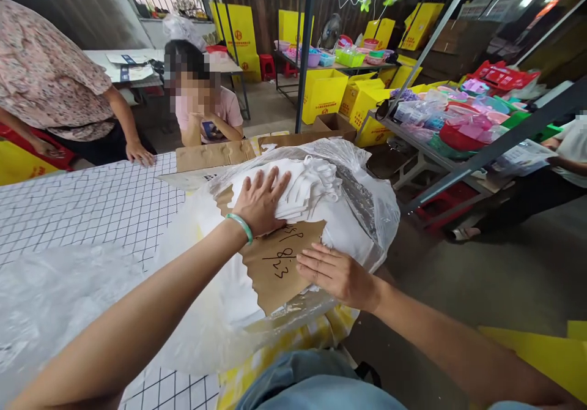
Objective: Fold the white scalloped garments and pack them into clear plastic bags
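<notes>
A big clear plastic bag (367,202) full of white fabric pieces (307,183) lies on the table's right end. My left hand (259,202), with a green bangle on the wrist, lies flat with spread fingers on the white pieces. My right hand (332,272) rests flat on the bag beside a brown cardboard piece (279,263) with black handwriting. Neither hand holds anything.
The table carries a white grid-pattern cloth (92,205). More clear plastic (41,306) lies at the near left. A seated person (202,110) and a standing person's hand (140,153) are across the table. An open cardboard box (220,153) stands behind the bag. Yellow boxes (323,92) and a table of coloured goods (458,122) are at the right.
</notes>
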A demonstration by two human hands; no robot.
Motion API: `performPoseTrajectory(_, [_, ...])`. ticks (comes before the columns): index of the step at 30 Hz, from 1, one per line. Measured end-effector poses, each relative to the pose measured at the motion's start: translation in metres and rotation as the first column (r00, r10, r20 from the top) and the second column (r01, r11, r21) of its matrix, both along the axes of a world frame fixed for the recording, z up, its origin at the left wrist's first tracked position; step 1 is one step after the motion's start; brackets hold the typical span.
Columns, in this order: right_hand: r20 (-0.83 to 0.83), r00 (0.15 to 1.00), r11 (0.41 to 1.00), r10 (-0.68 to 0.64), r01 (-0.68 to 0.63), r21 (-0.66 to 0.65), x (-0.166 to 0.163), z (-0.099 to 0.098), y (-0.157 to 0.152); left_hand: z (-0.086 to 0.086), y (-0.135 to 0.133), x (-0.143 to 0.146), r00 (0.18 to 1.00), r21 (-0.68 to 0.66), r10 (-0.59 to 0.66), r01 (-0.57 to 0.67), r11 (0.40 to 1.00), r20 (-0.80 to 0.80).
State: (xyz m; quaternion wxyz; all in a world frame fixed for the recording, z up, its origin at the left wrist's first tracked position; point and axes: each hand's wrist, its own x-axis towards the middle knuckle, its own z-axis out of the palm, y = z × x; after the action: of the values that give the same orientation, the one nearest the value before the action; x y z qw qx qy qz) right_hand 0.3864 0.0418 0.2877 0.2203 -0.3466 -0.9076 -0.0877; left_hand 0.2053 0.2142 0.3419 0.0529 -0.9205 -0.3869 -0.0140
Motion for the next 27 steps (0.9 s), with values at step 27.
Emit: performPoseTrajectory(27, [-0.017,0.998,0.987,0.06,-0.062,-0.147,0.008,0.016,-0.003,-0.007,0.007,-0.002,0.995,-0.094,0.095,-0.092,0.991,0.035])
